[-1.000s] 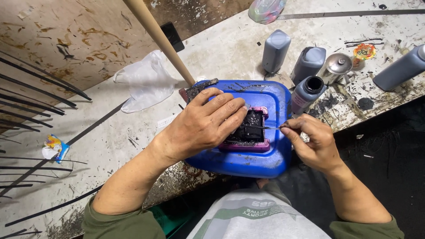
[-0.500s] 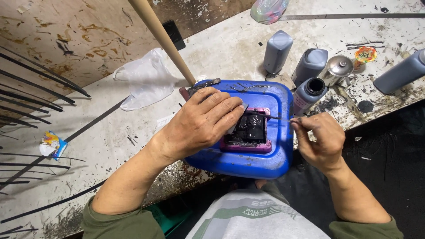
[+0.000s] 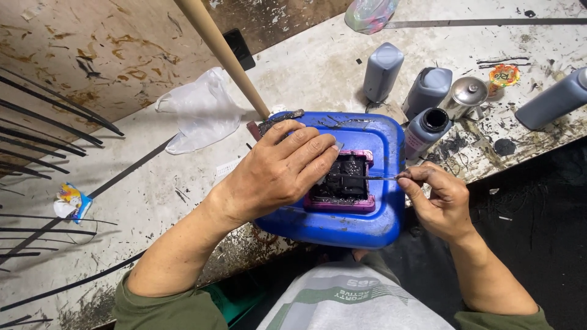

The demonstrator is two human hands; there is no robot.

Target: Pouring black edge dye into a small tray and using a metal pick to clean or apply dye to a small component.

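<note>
Head view is showing the left hand (image 3: 278, 174) pressing flat on a purple-framed black cartridge (image 3: 343, 182) lying atop a blue container (image 3: 367, 226) on the counter (image 3: 318, 67), while the right hand (image 3: 437, 198) is pinching a thin tool (image 3: 367, 177) reaching over it.

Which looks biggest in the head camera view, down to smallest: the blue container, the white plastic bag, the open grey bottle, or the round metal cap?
1. Blue container
2. White plastic bag
3. Open grey bottle
4. Round metal cap

All lie at a similar distance from the camera, so the order seems safe.
</note>
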